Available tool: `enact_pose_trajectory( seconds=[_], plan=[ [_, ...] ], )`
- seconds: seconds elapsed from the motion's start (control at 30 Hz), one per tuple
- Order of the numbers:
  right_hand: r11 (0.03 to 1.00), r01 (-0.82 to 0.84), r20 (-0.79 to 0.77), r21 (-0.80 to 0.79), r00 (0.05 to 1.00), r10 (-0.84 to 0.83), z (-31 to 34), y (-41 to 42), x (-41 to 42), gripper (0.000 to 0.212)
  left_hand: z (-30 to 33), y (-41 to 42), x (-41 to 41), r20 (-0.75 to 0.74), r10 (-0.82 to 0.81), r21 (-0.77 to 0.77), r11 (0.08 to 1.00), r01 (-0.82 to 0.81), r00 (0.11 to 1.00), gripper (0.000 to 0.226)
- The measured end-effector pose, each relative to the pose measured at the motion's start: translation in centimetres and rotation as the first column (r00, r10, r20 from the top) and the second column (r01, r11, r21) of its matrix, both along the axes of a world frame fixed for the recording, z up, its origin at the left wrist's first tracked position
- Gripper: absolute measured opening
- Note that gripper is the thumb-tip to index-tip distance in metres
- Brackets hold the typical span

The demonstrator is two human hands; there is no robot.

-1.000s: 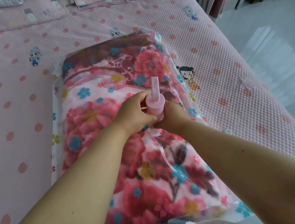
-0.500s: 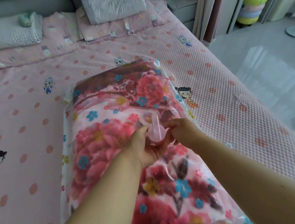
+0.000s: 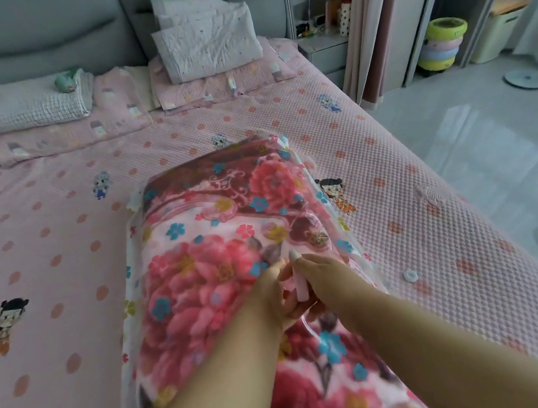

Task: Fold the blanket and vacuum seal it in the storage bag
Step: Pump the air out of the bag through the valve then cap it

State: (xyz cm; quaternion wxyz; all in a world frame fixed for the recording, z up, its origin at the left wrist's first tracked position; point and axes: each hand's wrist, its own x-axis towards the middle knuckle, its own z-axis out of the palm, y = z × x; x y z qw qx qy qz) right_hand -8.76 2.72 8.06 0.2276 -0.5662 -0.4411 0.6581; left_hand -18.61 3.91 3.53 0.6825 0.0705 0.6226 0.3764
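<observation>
**Pink pump stood on the bagged blanket, both hands round it**

Pink plastic hand pump point(image 3: 299, 281) stands near upright between the two hands, its foot hidden under the fingers; likely seated on the bag's valve, though the valve itself is not visible. Floral blanket point(image 3: 208, 274) lies folded inside the clear storage bag point(image 3: 291, 152), flat on the pink bed cover point(image 3: 53, 206). The bag looks puffy beyond the fingertips, so air probably remains to draw out.

Left hand point(image 3: 271, 288) wraps the pump from its own side, fingers curled round the lower part, probably steadying it. Right hand point(image 3: 319, 274) closes on the shaft from the opposite side, thumb up near the tip. Motion blur hides the exact finger placement.

Both forearms reach forward, converging at the pump. A small white cap point(image 3: 410, 275) rests on the cover, beyond the right wrist.
</observation>
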Motion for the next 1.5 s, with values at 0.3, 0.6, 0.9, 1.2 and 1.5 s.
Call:
enact_pose_trajectory(
  seconds=[0.3,0.6,0.9,1.2,1.5],
  plan=[
    [0.92,0.25,-0.24,-0.303,0.914,-0.327,1.2,-2.1,0.8,0.05,-0.9,-0.5,1.1,0.003,-0.037,-0.011,0.999,0.037,0.999,0.051],
    [0.734,0.306,-0.354,-0.607,0.723,-0.594,1.5,-5.8,1.9,0.067,-3.0,-1.6,2.0,0.153,0.02,-0.041,0.999,-0.014,0.988,0.05],
    [0.609,0.335,-0.275,-0.719,0.668,-0.692,-1.0,-4.9,1.1,0.068,-6.0,-2.3,1.4,0.16,-0.071,-0.055,0.995,0.081,0.985,0.077],
    [0.628,0.325,-0.326,-0.707,0.638,-0.697,-1.0,-4.2,0.3,0.067,-5.6,-2.6,1.0,0.139,-0.157,-0.049,0.985,0.166,0.978,0.087],
    [0.637,0.323,-0.368,-0.7,0.601,-0.709,0.3,-4.9,0.2,0.054,-5.6,-3.2,0.5,0.147,-0.028,0.044,0.999,0.022,0.989,0.088]
  ],
)
